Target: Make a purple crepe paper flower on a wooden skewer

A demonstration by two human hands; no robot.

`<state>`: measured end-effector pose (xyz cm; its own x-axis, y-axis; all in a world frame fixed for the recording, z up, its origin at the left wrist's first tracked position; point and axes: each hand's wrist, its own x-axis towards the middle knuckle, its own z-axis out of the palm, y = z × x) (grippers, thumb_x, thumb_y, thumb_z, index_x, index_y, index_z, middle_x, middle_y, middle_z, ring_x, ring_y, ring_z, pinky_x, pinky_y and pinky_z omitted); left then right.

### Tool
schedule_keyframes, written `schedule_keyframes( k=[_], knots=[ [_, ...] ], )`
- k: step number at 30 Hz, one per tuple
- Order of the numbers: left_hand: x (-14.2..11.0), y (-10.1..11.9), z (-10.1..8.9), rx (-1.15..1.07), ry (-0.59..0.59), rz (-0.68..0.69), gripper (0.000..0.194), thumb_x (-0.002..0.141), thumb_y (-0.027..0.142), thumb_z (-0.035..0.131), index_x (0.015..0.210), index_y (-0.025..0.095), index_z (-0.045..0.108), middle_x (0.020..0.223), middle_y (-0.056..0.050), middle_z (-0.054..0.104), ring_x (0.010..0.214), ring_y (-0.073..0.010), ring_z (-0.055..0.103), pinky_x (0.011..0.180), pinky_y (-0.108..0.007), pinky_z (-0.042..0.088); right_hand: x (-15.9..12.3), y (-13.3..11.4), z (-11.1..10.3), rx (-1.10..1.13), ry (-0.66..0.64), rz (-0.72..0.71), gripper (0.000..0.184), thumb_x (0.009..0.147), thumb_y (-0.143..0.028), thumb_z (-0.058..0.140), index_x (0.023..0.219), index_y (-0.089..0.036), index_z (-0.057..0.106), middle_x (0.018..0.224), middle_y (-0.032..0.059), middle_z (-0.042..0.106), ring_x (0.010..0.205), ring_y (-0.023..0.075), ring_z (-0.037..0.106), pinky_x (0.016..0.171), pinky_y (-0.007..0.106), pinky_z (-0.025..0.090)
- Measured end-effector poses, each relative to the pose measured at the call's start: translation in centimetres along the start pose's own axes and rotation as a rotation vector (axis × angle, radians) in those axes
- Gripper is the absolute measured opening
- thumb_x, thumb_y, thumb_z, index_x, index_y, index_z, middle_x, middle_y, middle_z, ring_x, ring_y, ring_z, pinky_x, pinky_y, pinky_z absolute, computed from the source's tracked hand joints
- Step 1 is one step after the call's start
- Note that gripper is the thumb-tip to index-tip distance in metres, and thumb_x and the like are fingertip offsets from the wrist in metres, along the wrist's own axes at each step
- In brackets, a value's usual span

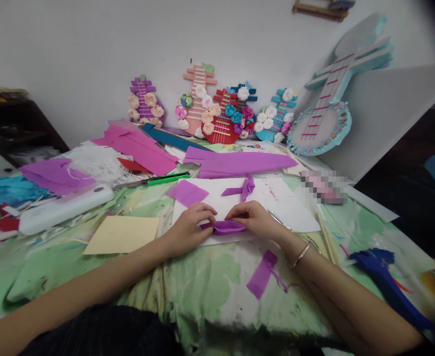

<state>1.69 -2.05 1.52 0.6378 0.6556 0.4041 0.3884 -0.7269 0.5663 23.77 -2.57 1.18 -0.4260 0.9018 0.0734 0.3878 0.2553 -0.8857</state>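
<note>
A narrow strip of purple crepe paper stretches between my two hands, low over a white sheet. My left hand pinches its left end, and my right hand grips the right end with thumb and fingers together. Just beyond them on the sheet lies a twisted purple paper piece. A flat purple square rests at the sheet's left corner. Nearer my body, another purple piece with a thin curled strip sits on the green cloth. Scissors lie partly hidden behind my right wrist.
Several flower-covered paper instruments lean on the wall, a large pale-blue one at right. A blue glue gun lies right. At left are a yellow card, a green cutter and a white device. Purple paper lies behind.
</note>
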Motion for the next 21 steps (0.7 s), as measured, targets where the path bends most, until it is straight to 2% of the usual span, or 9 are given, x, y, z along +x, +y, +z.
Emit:
schedule_keyframes(
  k=[3,5,9,12,21],
  knots=[
    [0.0,0.0,-0.1,0.014,-0.032,-0.052,0.011,0.071,0.01,0.053,0.076,0.016,0.062,0.07,-0.001,0.06,0.068,-0.0136,0.054,0.065,-0.025,0.043,0.1,-0.1,-0.1,-0.001,0.01,-0.015,0.015,0.076,-0.016,0.055,0.083,-0.015,0.069,0.082,0.004,0.069,0.076,0.0148,0.062,0.07,0.026,0.047],
    [-0.1,-0.1,-0.1,0.024,-0.018,-0.081,0.011,0.071,0.011,0.053,0.075,0.016,0.061,0.064,0.001,0.058,0.061,-0.0116,0.052,0.058,-0.022,0.041,0.0,-0.5,-0.2,-0.002,0.013,-0.027,0.017,0.078,-0.016,0.053,0.086,-0.015,0.068,0.085,0.0047,0.068,0.078,0.0146,0.061,0.072,0.026,0.047],
    [-0.2,-0.3,0.0,0.049,-0.008,-0.085,0.012,0.069,0.009,0.053,0.075,0.016,0.061,0.066,0.001,0.058,0.059,-0.0102,0.051,0.056,-0.021,0.038,-0.3,-1.7,-0.1,0.051,0.019,-0.061,0.021,0.083,-0.022,0.051,0.095,-0.015,0.067,0.092,0.0064,0.068,0.08,0.014,0.061,0.072,0.026,0.048],
    [-0.2,-0.6,0.0,0.05,-0.027,-0.096,0.012,0.068,0.008,0.052,0.074,0.016,0.059,0.066,0.001,0.058,0.06,-0.0103,0.051,0.056,-0.021,0.037,-0.4,-1.8,0.1,0.05,0.018,-0.071,0.019,0.078,-0.022,0.058,0.093,-0.015,0.067,0.091,0.006,0.068,0.081,0.0151,0.062,0.073,0.027,0.049],
    [-0.1,-0.3,-0.2,0.061,-0.05,-0.102,0.006,0.069,0.013,0.054,0.074,0.016,0.056,0.067,0.001,0.056,0.061,-0.0117,0.05,0.057,-0.022,0.037,-0.5,-1.5,0.7,-0.241,0.087,-0.115,0.017,0.076,-0.011,0.055,0.082,-0.017,0.069,0.078,0.0026,0.068,0.071,0.0134,0.061,0.066,0.024,0.047]
  ],
)
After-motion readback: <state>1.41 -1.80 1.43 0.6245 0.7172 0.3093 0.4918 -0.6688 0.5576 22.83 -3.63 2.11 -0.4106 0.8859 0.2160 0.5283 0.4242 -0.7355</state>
